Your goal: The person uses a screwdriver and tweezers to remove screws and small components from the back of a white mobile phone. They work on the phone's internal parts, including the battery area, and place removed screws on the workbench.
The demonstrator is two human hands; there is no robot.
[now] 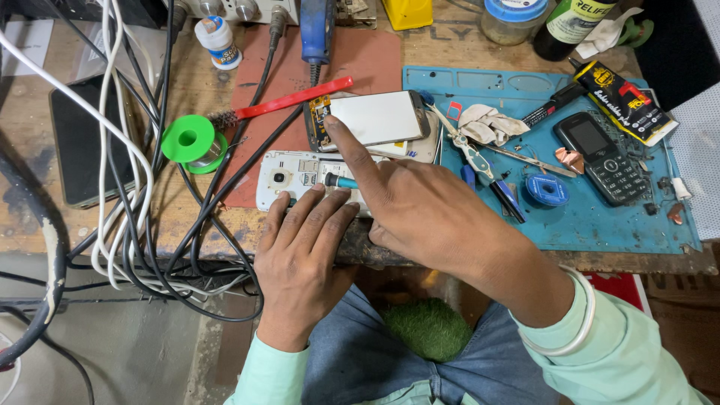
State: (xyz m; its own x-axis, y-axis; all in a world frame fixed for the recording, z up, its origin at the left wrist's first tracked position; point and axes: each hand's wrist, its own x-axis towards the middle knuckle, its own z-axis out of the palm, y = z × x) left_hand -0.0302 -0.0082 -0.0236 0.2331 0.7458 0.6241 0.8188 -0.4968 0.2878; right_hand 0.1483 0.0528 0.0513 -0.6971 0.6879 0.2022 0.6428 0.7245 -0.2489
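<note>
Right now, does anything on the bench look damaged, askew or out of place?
Yes. The white phone under the left hand lies open, back cover off. The screen panel under the right hand's index finger sits askew on another phone.

A green solder spool (188, 140) sits left of the red mat (360, 56), with a red-handled brush (289, 101) lying slantwise across the mat and a tangle of cables (127, 195) running over the bench's left side past a dark tablet (79, 142). On the blue mat (600, 225) lie a black keypad phone (602, 157), a glue tube (621, 99), a crumpled cloth (487, 124), tweezers (469, 146) and a blue tape roll (547, 190). Along the back edge stand a small white bottle (217, 41), a jar (512, 19) and a dark bottle (574, 22).
</note>
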